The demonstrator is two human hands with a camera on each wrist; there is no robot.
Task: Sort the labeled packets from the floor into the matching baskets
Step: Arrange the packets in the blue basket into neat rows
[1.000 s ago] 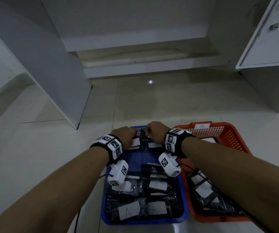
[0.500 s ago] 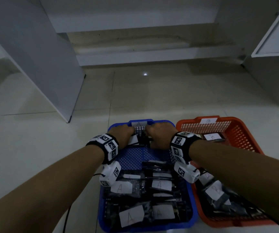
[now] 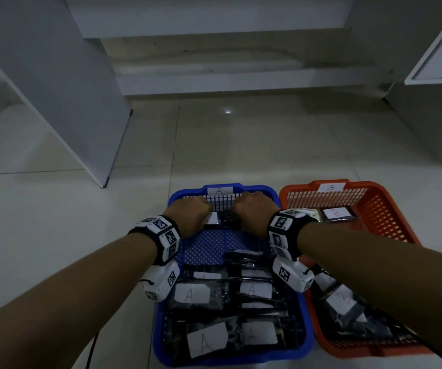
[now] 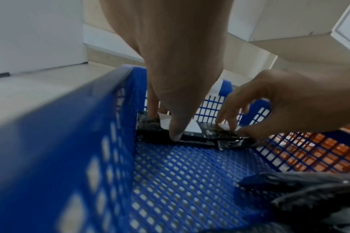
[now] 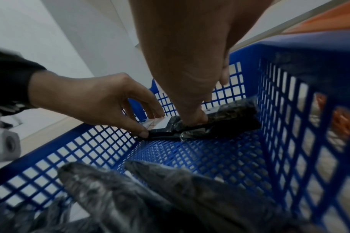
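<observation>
- At the far end of the blue basket, the left hand and right hand each pinch one end of a black packet.
- Its white label reads "A"; it rests on the mesh floor.
- Right of it, touching, sits the orange basket with more packets.
</observation>
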